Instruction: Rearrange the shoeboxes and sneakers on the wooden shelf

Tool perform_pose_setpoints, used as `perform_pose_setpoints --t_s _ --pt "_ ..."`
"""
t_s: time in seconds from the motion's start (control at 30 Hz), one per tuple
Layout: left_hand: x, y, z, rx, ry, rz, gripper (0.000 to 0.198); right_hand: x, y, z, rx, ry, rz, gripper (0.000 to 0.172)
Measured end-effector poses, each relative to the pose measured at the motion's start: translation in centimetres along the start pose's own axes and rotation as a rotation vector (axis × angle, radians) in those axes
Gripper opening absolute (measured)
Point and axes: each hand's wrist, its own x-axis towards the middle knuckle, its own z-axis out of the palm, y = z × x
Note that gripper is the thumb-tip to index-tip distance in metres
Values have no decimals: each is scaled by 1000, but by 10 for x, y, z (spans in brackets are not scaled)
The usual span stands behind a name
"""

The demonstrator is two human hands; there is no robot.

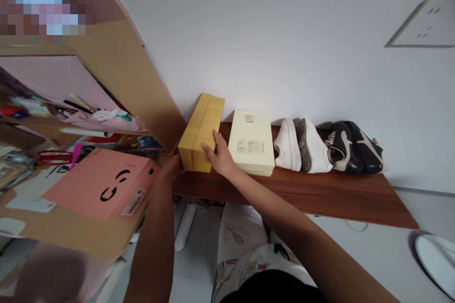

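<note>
A long yellow box (201, 128) lies on the brown wooden shelf (295, 194), its far end close to the wall. My right hand (220, 155) grips its right side near the front, thumb and fingers pressed against the cardboard. At the box's left front corner is my left hand (169, 166), in shadow, its fingers against the box and partly hidden. Just right of the yellow box lies a cream-coloured box (251, 139) with printed labels, apparently stacked on another.
White sneakers (288, 147) and black shoes (343, 147) stand farther right on the shelf. On the left, a desk (103, 234) carries a pink box (106, 182) and clutter; its tall side panel (128, 71) borders the shelf. A wall socket (426, 23) sits at upper right.
</note>
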Motion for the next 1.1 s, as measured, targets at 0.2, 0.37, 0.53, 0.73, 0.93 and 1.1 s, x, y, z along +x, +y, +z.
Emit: perform_pose_setpoints --t_s 0.2,0.37,0.53,0.73,0.93,1.1 --pt "-2 -22 0 -113 8 -90 24 -13 -7 -3 -85 7 -119 51" --pt "-12 -7 -12 -260 -40 -49 27 -13 -13 6 -141 -13 -127 51" --pt "-16 8 -21 -228 73 56 29 -11 -17 9 -148 -64 -78 82" --pt "-6 12 -24 -177 176 205 30 -11 -1 12 -82 -34 48 89" --pt "1 8 -17 -94 270 295 32 -15 26 18 -73 2 85 81" --pt "5 4 -14 -79 258 324 35 -16 40 24 -79 17 113 75"
